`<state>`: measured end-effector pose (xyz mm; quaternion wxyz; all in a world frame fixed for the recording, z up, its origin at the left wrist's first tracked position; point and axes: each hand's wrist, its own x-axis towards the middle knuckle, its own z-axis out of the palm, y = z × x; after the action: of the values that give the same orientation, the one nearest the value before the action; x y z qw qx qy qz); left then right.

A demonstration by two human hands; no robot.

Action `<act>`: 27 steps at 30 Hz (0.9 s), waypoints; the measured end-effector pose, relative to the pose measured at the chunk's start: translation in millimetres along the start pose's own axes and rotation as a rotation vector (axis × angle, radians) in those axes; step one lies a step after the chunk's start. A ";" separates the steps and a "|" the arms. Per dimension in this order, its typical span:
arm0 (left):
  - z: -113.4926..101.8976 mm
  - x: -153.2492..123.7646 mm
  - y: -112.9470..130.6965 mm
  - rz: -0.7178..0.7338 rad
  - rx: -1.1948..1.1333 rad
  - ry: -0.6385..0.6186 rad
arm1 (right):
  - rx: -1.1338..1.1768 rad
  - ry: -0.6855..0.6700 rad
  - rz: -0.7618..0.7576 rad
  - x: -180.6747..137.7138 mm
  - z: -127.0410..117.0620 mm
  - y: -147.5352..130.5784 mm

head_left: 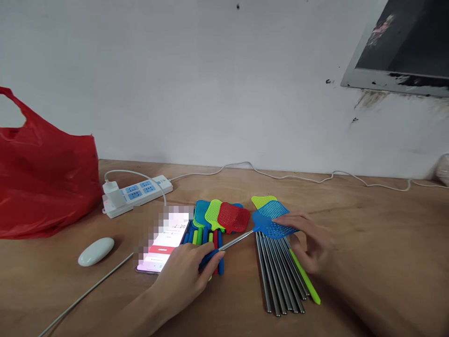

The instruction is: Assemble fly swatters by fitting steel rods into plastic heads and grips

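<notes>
A blue fly swatter (pixel 272 220) with a thin metal rod stretches between my hands. My left hand (pixel 185 267) is closed round its blue handle. At the other end my right hand (pixel 308 238) grips the edge of the mesh head, with its fingers on top. Under the head lie several bare metal rods (pixel 280 276), side by side, and a rod with a lime green handle (pixel 306 278). A lime green swatter head (pixel 263 201) shows behind the blue one. Just beyond my left hand are several coloured swatter heads, among them a red one (pixel 231 216), with coloured handles (pixel 200 235) below them.
A lit phone (pixel 170 238) lies left of the coloured handles. Farther left are a white mouse (pixel 96 251), a power strip (pixel 140 191) with a plugged-in charger (pixel 114 194), and a red plastic bag (pixel 49 182). A white cable (pixel 287 177) runs along the wall.
</notes>
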<state>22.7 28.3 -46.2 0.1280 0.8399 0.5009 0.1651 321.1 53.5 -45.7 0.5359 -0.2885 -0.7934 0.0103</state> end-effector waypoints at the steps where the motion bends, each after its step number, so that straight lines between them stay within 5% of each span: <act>1: 0.0 0.0 -0.8 0.007 0.008 0.009 | 0.058 0.058 0.109 0.0 -0.5 1.2; 5: 1.3 -1.8 -3.6 0.044 0.033 0.038 | 0.144 0.296 0.575 7.3 -4.2 17.3; 12: 3.9 -4.2 -5.0 0.085 0.046 0.084 | 0.521 0.049 1.138 15.5 -1.5 25.9; 15: 3.0 -3.5 -5.8 0.117 0.042 0.066 | 0.627 -0.016 1.176 11.0 5.7 16.9; 27: 15.1 -3.9 -5.0 0.130 0.010 0.102 | 0.599 0.068 1.128 11.1 12.2 4.0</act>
<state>23.2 26.4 -62.4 0.0872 0.8618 0.4520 0.2130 309.6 65.6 -42.9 0.5302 -0.4997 -0.4648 0.5031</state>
